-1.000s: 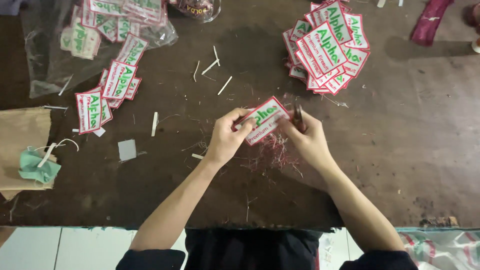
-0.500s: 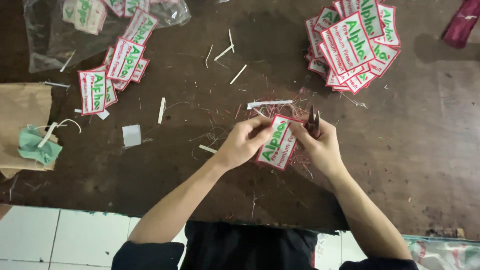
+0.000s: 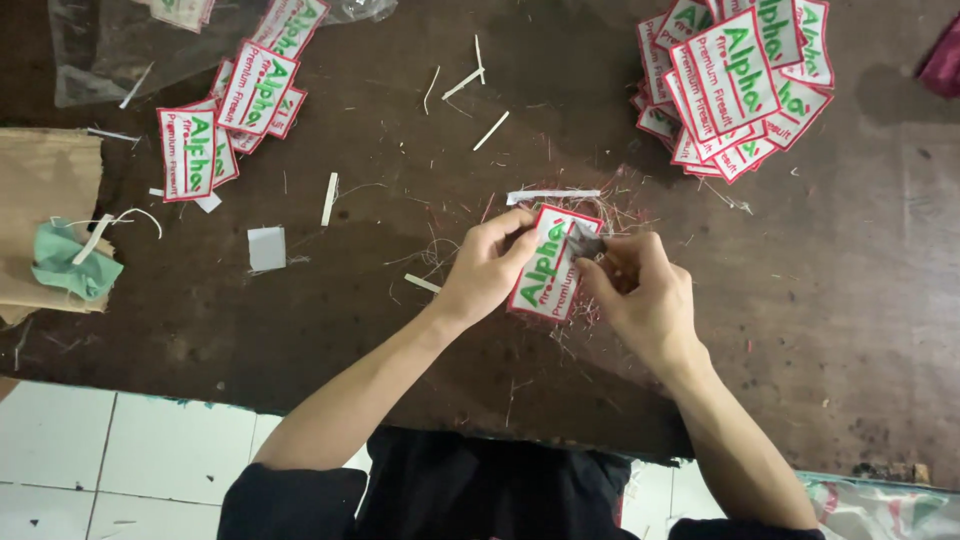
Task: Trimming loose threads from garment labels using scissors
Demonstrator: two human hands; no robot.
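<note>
My left hand (image 3: 487, 268) pinches the upper left edge of a white embroidered patch (image 3: 548, 268) with a red border and green lettering, thumb on top and fingers curled under it. My right hand (image 3: 640, 295) closes thumb and forefinger on the patch's upper right corner, where something small and dark sits between the fingertips; it may be a little cutting tool, but I cannot make it out. The patch sits tilted at the centre of the frame, just above the dark wooden table (image 3: 850, 300), over a scatter of red thread trimmings (image 3: 440, 250). A white paper strip (image 3: 552, 196) lies just above the hands. At the upper right lies a heap of matching patches (image 3: 735, 85), and at the upper left a looser spread of patches (image 3: 235, 115) beside clear plastic bags (image 3: 110, 50). At the left edge, a green cloth scrap (image 3: 65, 265) rests on brown paper (image 3: 40, 190).
</note>
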